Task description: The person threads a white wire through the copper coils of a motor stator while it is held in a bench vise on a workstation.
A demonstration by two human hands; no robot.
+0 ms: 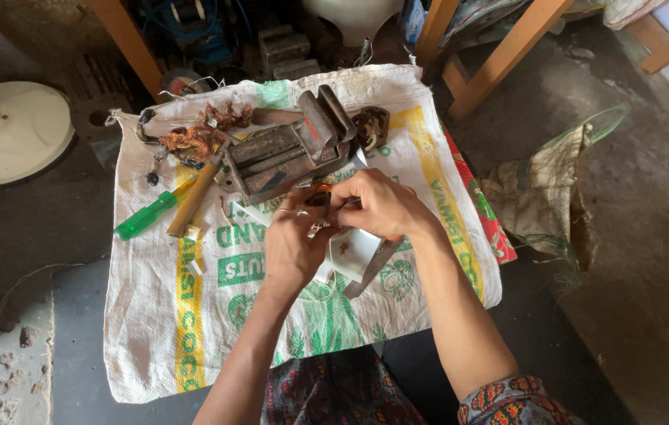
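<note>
Head view shows your left hand point(293, 245) and right hand point(381, 205) both closed around a small orange-and-metal part point(320, 197), held above the white woven sack point(153, 315), just beside the rusty grey metal vise point(291, 149), probably for steadiness.

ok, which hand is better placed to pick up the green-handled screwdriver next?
Left, probably. The green-handled screwdriver lies on the sack to the left of both hands, nearer the left hand. The right hand is farther away, beside the bench vise, and would have to cross over the left.
</note>
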